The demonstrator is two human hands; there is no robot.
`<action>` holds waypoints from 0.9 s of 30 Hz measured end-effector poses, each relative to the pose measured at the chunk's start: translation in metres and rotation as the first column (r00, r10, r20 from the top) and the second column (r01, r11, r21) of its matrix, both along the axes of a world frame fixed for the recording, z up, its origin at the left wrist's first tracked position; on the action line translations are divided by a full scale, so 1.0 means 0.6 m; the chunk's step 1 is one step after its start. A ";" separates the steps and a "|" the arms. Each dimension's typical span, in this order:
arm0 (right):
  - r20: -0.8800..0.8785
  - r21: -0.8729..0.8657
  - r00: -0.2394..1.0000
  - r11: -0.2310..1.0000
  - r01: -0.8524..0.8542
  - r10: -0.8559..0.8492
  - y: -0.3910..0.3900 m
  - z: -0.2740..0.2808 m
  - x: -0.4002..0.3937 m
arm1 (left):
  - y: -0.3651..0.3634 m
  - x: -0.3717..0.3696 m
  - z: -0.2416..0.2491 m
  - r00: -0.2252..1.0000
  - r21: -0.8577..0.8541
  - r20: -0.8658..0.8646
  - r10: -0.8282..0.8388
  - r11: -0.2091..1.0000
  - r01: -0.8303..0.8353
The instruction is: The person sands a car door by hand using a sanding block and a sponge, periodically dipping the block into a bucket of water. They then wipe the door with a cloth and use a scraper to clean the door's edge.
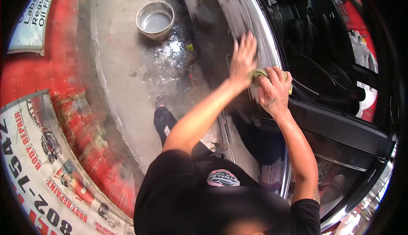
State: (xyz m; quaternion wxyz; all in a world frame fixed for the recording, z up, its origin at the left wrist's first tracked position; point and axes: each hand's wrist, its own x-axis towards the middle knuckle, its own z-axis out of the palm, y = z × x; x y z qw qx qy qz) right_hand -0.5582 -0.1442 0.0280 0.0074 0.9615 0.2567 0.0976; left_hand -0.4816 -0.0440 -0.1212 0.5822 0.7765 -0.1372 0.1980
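Note:
My left hand point(243, 61) lies with fingers stretched out against the dark car door point(225, 10), near its upper edge. The door's surface there is wet and streaked with grey. Close beside it, my right hand point(275, 91) is closed around a crumpled yellow-green cloth point(260, 73), partly hidden under the fingers. This hand is at the sill of the open window, just right of my left wrist.
A bucket point(155, 20) of greyish liquid stands on the wet concrete floor point(127, 65). Left is a red wall point(63, 61) with printed banners point(55, 163). The dark car interior point(310, 35) shows through the window. My foot point(160, 101) is on the floor.

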 end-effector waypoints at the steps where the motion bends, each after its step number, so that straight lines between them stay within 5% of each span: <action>1: -0.006 0.002 1.000 1.000 -0.003 0.003 0.000 0.002 0.002 | 0.002 -0.001 -0.001 1.000 -0.005 0.000 -0.006 1.000 0.006; 4: -0.006 -0.032 1.000 0.999 -0.008 0.008 -0.004 -0.001 0.006 | 0.038 0.047 -0.011 0.995 0.107 0.058 -0.087 0.991 0.080; 8: 0.027 -0.039 0.999 0.999 -0.020 0.021 0.002 0.005 0.008 | 0.060 0.257 0.008 0.979 0.078 -0.143 0.143 0.988 -0.133; 12: 0.011 -0.011 1.000 1.000 -0.013 0.013 0.001 -0.001 0.003 | 0.014 0.060 0.001 0.997 0.205 -0.008 0.081 0.976 -0.078; 14: 0.007 -0.019 1.000 1.000 0.009 -0.009 -0.004 -0.003 0.005 | -0.004 -0.076 0.002 0.995 -0.007 -0.076 -0.071 0.997 0.071; 17: 0.010 -0.043 1.000 0.999 0.004 -0.003 -0.002 -0.002 0.003 | 0.036 0.030 -0.019 0.994 0.130 0.064 -0.087 0.988 0.078; 20: 0.014 -0.035 1.000 0.999 -0.005 0.006 -0.001 -0.001 0.002 | 0.058 0.199 0.007 0.981 0.020 -0.133 0.142 0.990 -0.140; 27: 0.012 -0.029 1.000 1.000 0.004 -0.003 0.003 0.002 0.002 | 0.019 -0.036 -0.001 0.998 0.088 -0.032 -0.046 0.995 0.049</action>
